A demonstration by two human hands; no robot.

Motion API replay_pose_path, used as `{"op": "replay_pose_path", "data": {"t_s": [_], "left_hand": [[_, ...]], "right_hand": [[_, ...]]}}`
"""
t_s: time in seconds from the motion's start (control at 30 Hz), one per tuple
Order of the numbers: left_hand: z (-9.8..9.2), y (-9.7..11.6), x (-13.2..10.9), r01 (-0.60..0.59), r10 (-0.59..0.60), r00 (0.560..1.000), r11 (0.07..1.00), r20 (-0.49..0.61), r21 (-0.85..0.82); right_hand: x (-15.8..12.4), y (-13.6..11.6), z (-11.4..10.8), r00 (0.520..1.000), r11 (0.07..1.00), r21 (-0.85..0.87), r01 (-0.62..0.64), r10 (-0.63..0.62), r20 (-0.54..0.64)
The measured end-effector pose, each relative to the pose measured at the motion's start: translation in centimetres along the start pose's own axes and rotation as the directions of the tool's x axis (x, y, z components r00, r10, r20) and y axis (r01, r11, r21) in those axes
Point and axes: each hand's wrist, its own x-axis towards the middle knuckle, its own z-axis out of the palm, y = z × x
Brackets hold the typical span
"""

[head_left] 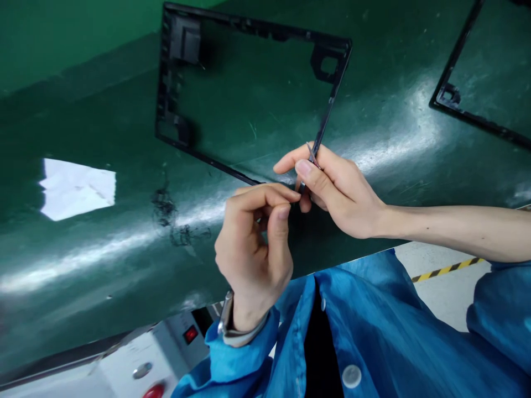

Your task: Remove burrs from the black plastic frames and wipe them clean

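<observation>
A black rectangular plastic frame (pixel 327 113) lies on the green conveyor belt (pixel 103 249). Its near corner sits under my two hands. My right hand (pixel 336 188) pinches a thin metal tool, like tweezers (pixel 312 155), at that corner of the frame. My left hand (pixel 253 243) is curled close beside it, thumb and forefinger pinched together right at the tool's tip. What the left fingers hold is too small to make out. A watch is on my left wrist.
A second black frame (pixel 456 105) lies on the belt at the upper right. A white control box (pixel 166 359) with a red switch and red button sits below the belt's near edge. Floor with yellow-black tape (pixel 448 270) shows at right.
</observation>
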Motion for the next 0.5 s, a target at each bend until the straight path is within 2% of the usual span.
{"op": "replay_pose_path", "data": {"t_s": [0.1, 0.5], "left_hand": [[0.1, -0.1, -0.2, 0.033, -0.033, 0.999, 0.999, -0.009, -0.009], [-1.2, 0.0, -0.3, 0.058, -0.063, 0.998, 0.987, 0.026, 0.152]], "right_hand": [[-0.1, -0.2, 0.0, 1.0, 1.0, 0.02, 0.002, -0.002, 0.007], [-0.1, -0.6, -0.2, 1.0, 0.999, -0.032, -0.003, 0.004, 0.021]]}}
